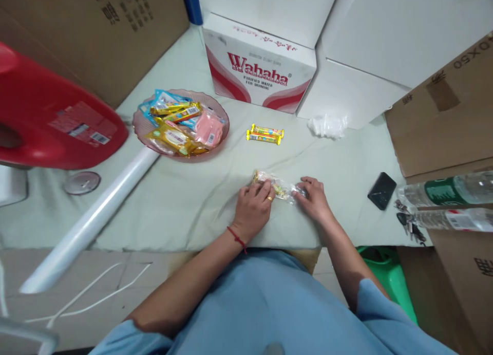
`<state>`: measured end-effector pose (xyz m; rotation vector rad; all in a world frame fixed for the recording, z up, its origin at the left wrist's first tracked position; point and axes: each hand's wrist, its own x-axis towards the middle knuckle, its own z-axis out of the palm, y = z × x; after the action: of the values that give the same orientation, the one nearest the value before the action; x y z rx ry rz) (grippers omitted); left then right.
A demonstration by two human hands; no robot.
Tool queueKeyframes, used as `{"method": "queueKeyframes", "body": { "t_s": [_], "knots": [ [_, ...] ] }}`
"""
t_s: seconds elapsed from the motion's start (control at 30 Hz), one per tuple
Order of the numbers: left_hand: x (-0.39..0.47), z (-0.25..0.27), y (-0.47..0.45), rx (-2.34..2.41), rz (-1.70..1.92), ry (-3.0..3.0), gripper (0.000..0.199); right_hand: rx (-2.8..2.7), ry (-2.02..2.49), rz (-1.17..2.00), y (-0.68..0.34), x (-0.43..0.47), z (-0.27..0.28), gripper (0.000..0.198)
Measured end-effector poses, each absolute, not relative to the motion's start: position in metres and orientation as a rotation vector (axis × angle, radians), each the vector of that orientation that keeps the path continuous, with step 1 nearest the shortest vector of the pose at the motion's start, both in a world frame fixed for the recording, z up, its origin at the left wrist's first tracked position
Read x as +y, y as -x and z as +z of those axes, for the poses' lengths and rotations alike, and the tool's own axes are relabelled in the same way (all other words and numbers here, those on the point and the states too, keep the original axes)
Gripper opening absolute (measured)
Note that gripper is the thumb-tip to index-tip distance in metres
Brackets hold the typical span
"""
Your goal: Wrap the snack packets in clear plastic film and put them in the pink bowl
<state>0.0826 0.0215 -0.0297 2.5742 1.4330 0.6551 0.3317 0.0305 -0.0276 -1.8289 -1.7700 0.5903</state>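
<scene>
A clear plastic packet (284, 189) with small yellow and green print lies on the cloth-covered table in front of me. My left hand (254, 203) grips its left part, fingers bent over it; a ring and a red string bracelet are on this hand. At the packet's right end, my right hand (315, 197) holds the crinkled wrapper between thumb and fingers. What is inside the packet I cannot make out. Just beyond my hands, two yellow snack sticks (265, 134) lie side by side, apart from both hands.
At the left stands a pink glass bowl (220, 108) of packaged snacks, beside a red jug (57, 118) and a long plastic-wrapped roll (96, 216). A Wahaha carton (258, 77) and crumpled clear plastic (327, 126) are behind. A black phone (382, 191), keys (410, 224) and bottles (454, 190) lie right.
</scene>
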Motion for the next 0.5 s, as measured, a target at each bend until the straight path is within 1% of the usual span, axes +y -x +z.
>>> {"method": "queueKeyframes", "body": {
  "t_s": [0.07, 0.23, 0.3, 0.37, 0.5],
  "knots": [
    [0.023, -0.032, -0.084, 1.441, 0.641, -2.578, 0.043, -1.671, 1.804, 0.674, -0.330, 0.022, -0.028, 0.022],
    [0.023, -0.039, -0.084, 1.429, 0.629, -2.569, 0.046, -1.251, 1.723, 1.070, -0.316, 0.022, -0.006, 0.037],
    [0.022, -0.041, -0.083, 1.424, 0.615, -2.583, 0.047, -1.179, 1.687, 1.157, -0.308, 0.032, 0.003, 0.039],
    [0.020, -0.040, -0.083, 1.420, 0.595, -2.601, 0.048, -1.217, 1.690, 1.118, -0.298, 0.047, 0.011, 0.035],
    [0.020, -0.033, -0.087, 1.424, 0.554, -2.613, 0.049, -1.567, 1.780, 0.801, -0.265, 0.077, 0.019, 0.018]
  ]
}}
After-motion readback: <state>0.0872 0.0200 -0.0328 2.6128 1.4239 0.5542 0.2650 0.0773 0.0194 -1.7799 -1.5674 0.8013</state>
